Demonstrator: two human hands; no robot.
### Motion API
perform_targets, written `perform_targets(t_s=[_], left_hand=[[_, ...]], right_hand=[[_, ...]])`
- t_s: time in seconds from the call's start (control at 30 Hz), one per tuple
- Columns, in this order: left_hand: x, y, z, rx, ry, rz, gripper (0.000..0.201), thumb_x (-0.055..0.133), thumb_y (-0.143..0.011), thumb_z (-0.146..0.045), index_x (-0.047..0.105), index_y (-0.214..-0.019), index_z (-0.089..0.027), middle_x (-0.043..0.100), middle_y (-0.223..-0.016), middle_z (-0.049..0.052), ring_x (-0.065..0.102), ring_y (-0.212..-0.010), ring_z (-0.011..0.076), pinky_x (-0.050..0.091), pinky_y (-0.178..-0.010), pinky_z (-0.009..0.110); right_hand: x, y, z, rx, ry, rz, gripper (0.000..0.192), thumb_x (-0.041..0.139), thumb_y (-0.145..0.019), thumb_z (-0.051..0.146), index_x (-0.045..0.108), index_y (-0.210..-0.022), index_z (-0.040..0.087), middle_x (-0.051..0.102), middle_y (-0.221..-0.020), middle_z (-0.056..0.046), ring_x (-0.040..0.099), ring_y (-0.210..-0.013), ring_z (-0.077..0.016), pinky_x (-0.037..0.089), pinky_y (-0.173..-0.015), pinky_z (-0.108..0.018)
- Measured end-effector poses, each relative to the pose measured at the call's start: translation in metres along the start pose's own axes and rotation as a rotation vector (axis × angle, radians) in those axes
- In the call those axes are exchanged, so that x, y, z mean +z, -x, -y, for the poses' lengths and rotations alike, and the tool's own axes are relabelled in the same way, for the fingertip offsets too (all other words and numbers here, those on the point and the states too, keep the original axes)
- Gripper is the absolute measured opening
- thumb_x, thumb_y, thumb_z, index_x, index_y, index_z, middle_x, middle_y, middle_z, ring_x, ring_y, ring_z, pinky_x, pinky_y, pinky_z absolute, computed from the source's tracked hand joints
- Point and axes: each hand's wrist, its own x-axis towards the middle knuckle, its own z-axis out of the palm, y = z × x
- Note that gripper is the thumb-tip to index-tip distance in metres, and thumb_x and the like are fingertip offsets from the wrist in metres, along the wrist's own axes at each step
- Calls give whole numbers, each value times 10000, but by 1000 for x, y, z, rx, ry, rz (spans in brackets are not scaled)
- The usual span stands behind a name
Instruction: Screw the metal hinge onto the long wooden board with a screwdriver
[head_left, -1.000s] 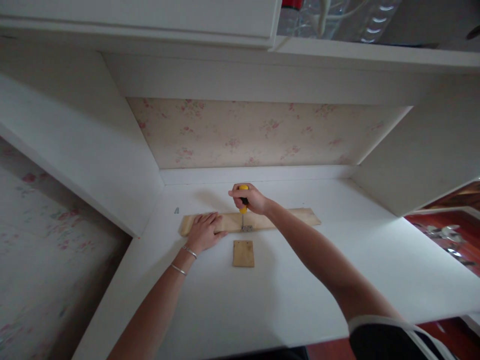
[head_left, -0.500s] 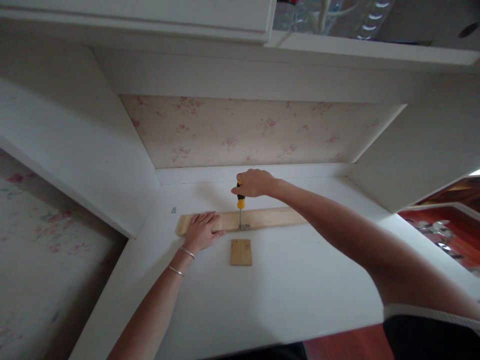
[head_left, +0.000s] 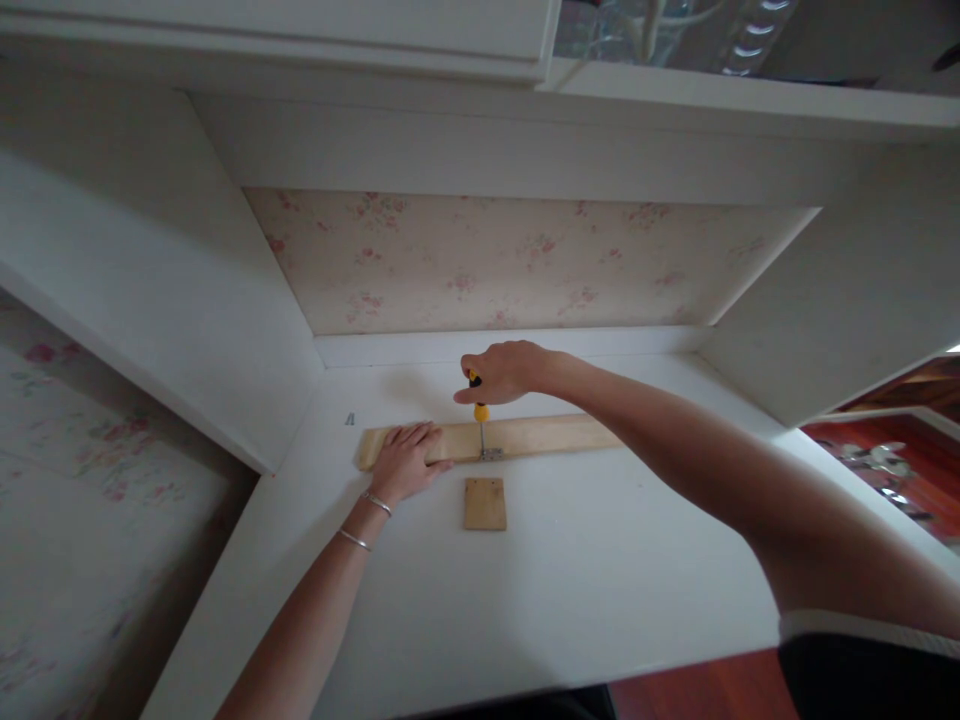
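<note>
My right hand [head_left: 504, 372] is wrapped round the yellow and black handle of a screwdriver [head_left: 481, 411]. The shaft points down, its tip at a small metal hinge [head_left: 491, 455] on the near edge of a long wooden board [head_left: 551, 436]. Pressed flat on the board's left part is my left hand [head_left: 407, 460], fingers stretched out. A small, nearly square piece of wood [head_left: 485, 504] lies just in front of the hinge, apart from the board. Whether a screw sits under the tip is too small to tell.
The board lies on a white countertop [head_left: 600, 570]. Small metal pieces [head_left: 349, 420] lie beyond the board's left end. White side panels [head_left: 187, 270] stand left and right, and a cabinet [head_left: 300, 40] hangs overhead. Flowered wallpaper [head_left: 465, 260] covers the back wall.
My right hand has turned and tilted slightly to the left on the screwdriver handle, while the tip stays at the hinge. My left hand keeps its place on the board.
</note>
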Motion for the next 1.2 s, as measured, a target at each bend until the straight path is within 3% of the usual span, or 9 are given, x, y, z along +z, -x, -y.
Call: perform_targets(t_s=[0.1,0.23,0.47,0.63,0.83,0.97,1.03,1.1,1.2], left_hand=[[0,0,0,-9,-12,3,560,510,-788,-604,527,-1258,-299,510,-1344,53,444,-1236,245,271,-1062,411],[1,0,1,-2,-21,-8,566,511,-786,-609,527,-1256,-295,516,-1338,51,445,-1234,239,271,-1064,407],[3,0,1,-6,-11,-10,564,531,-779,-596,534,-1253,-290,513,-1342,54,440,-1237,243,268,-1062,413],[1,0,0,0,-17,-14,565,534,-775,-600,539,-1245,-287,523,-1333,53,452,-1224,242,279,-1052,413],[-1,-1,0,5,-10,-26,545,538,-773,-596,556,-1222,-287,541,-1311,50,464,-1210,238,295,-1039,405],[-2,0,0,13,-3,-26,546,527,-777,-601,557,-1220,-282,543,-1309,53,469,-1205,237,300,-1035,403],[-2,0,0,12,1,-21,551,527,-775,-604,557,-1220,-281,543,-1309,54,473,-1202,238,302,-1034,404],[-2,-1,1,11,4,-15,553,524,-776,-605,556,-1223,-280,540,-1313,54,474,-1203,240,302,-1035,407],[-1,-1,1,8,1,-8,552,525,-775,-606,553,-1224,-286,538,-1314,54,474,-1205,243,303,-1035,407]], right_hand=[[-2,3,4,70,92,-15,580,386,-804,638,650,-1011,165,654,-953,-194,614,-878,-326,424,-656,-375],[-5,8,0,-69,91,79,418,513,-776,454,599,-1110,217,657,-1001,-136,624,-842,-264,420,-615,-310],[-4,8,-3,36,142,60,557,388,-817,598,649,-1021,151,657,-935,-184,619,-825,-292,411,-600,-336],[-5,3,-11,-172,81,156,455,607,-723,407,599,-1129,202,667,-978,-104,615,-804,-222,388,-589,-276],[-8,-3,-9,56,59,260,528,425,-835,556,667,-907,92,637,-618,-100,593,-556,-179,390,-582,-293],[-9,-5,-6,-189,107,214,311,592,-758,372,660,-964,150,683,-817,-90,618,-735,-197,386,-622,-274],[-7,-6,-6,-312,101,153,416,662,-694,349,622,-1080,200,670,-992,-85,610,-837,-207,385,-645,-267],[-6,-7,-7,-257,66,141,509,637,-718,434,576,-1166,201,661,-1019,-99,617,-792,-202,388,-635,-274],[-6,-10,-7,-32,53,212,503,444,-833,527,629,-1055,115,676,-786,-117,604,-606,-188,384,-584,-297]])
